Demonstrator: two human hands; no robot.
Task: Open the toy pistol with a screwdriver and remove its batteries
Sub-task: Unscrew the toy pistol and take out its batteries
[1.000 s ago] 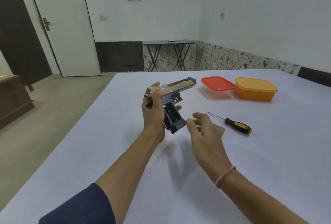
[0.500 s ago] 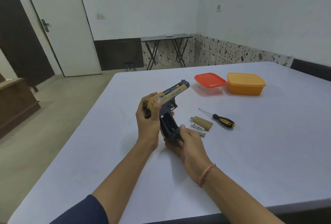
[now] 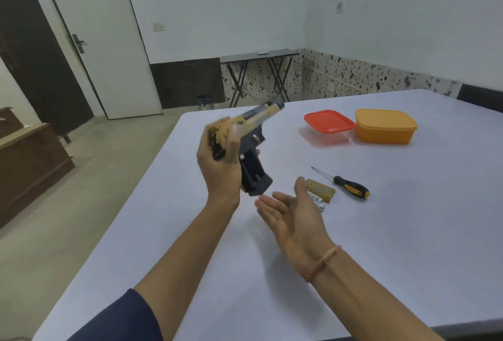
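Note:
My left hand (image 3: 221,162) grips a tan and dark grey toy pistol (image 3: 251,147) above the table, barrel pointing up and away, its open black battery bay facing me. My right hand (image 3: 292,214) is held palm up just below the pistol's grip, fingers straight and holding nothing. Behind that hand lie white batteries (image 3: 317,201) and a tan cover piece (image 3: 322,191) on the table. A screwdriver (image 3: 349,186) with a black and yellow handle lies to their right. The pistol's barrel is blurred.
The white table (image 3: 394,245) carries a red-lidded clear box (image 3: 329,125) and an orange box (image 3: 385,125) at the back. A folding table (image 3: 258,54) stands by the far wall, a white door (image 3: 103,41) at left, a wooden desk (image 3: 30,161) on the floor left.
My right hand has come off the bottom of the pistol's grip and now lies palm up and open below it. My left hand has lifted and tilted the pistol.

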